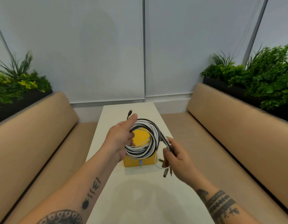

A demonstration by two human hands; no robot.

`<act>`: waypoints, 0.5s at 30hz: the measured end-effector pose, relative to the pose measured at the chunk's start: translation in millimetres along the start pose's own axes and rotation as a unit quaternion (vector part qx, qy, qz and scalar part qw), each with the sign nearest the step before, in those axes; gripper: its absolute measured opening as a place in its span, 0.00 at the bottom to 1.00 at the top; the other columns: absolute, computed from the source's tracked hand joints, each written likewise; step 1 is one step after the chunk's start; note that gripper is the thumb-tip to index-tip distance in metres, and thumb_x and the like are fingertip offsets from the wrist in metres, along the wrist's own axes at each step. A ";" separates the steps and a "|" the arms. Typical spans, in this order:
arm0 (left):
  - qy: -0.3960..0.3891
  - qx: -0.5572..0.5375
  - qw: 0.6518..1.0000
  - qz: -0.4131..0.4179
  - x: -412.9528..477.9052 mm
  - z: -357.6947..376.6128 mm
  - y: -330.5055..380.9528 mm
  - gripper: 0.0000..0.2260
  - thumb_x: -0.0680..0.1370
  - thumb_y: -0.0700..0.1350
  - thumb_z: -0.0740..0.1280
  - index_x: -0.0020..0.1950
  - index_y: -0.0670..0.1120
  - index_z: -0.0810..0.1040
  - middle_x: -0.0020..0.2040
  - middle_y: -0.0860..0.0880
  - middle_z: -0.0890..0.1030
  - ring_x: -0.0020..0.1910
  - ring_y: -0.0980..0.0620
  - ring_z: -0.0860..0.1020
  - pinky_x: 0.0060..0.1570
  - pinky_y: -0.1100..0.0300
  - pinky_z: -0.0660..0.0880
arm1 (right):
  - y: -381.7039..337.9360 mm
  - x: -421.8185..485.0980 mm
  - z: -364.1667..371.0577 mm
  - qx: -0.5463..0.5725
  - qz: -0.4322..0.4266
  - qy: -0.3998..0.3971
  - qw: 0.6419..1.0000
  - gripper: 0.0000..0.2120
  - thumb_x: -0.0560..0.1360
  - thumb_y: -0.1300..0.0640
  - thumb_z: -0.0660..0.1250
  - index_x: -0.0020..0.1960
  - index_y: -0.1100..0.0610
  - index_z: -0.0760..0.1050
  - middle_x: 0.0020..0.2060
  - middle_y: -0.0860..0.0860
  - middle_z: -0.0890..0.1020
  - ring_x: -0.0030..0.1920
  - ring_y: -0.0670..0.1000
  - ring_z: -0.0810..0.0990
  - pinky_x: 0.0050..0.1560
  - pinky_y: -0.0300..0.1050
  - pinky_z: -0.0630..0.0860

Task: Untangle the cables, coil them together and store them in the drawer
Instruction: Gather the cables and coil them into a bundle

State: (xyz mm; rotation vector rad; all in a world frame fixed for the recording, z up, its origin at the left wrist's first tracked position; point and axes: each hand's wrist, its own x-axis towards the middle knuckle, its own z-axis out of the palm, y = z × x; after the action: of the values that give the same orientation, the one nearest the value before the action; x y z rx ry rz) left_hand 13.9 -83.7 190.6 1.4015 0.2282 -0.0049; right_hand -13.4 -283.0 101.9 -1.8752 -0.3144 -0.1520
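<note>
Left hand grips the coil of white and dark cables above the yellow drawer box, keeping loops stacked. Right hand pinches the loose tails, probably to feed the last wrap.

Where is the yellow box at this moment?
In the head view, the yellow box stands centred on the table, behind the cable coil that the left hand holds.
</note>
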 end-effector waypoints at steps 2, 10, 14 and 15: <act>0.013 -0.022 1.000 0.007 -1.4 6.9 -1.3 0.16 0.74 0.60 0.72 0.42 0.48 0.75 0.27 0.51 0.63 0.22 0.52 0.57 0.27 0.60 0.62 | 4.6 -7.0 17.9 0.046 0.000 0.066 0.997 0.21 0.84 0.60 0.58 0.64 0.33 0.66 0.37 0.40 0.79 0.37 0.44 0.78 0.36 0.41 0.77; 0.156 -0.078 0.982 0.074 -8.3 39.1 -32.6 0.20 0.73 0.63 0.70 0.42 0.45 0.76 0.33 0.44 0.71 0.30 0.47 0.67 0.30 0.58 0.68 | -14.1 -12.5 74.3 0.256 0.059 0.155 0.952 0.19 0.85 0.48 0.51 0.75 0.43 0.66 0.66 0.49 0.77 0.54 0.46 0.80 0.50 0.39 0.78; 0.199 -0.082 0.971 0.103 -10.4 45.0 -42.8 0.26 0.71 0.68 0.67 0.54 0.46 0.81 0.47 0.40 0.81 0.29 0.51 0.76 0.31 0.57 0.74 | -33.6 -9.6 74.9 0.468 0.092 0.103 0.873 0.34 0.76 0.31 0.51 0.71 0.52 0.72 0.65 0.51 0.80 0.67 0.51 0.77 0.70 0.52 0.68; 0.198 -0.098 0.970 0.102 -11.7 46.5 -46.2 0.23 0.71 0.68 0.67 0.49 0.49 0.82 0.43 0.42 0.81 0.31 0.49 0.77 0.32 0.56 0.76 | -37.7 -7.5 76.3 0.479 0.095 0.118 0.865 0.37 0.73 0.28 0.56 0.71 0.53 0.71 0.64 0.53 0.81 0.66 0.52 0.78 0.70 0.55 0.69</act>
State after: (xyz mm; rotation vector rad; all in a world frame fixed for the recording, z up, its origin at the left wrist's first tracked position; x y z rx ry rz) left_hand 3.3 -138.6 154.4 1.2122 0.4038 0.4607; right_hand -35.5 -200.9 109.7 -0.8691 -0.0061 -0.0657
